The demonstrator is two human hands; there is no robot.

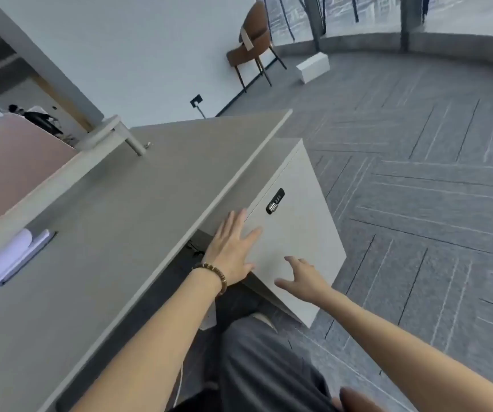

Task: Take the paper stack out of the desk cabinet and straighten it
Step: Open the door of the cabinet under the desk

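A pale grey desk cabinet [298, 233] stands under the right end of the desk, its door face towards me with a black combination lock [275, 201] near the top. My left hand [233, 248], with a bead bracelet on the wrist, lies flat with spread fingers against the door's left side. My right hand [301, 278] hovers open by the door's lower edge, fingers apart, holding nothing. The door looks closed or nearly so. No paper stack is visible; the cabinet's inside is hidden.
The grey desk top [120, 233] runs along my left, with rolled white paper [7, 263] in a slot near its far edge. My legs are below. Grey carpet floor lies right. A brown chair [254, 40] and a white box [313, 66] stand far off.
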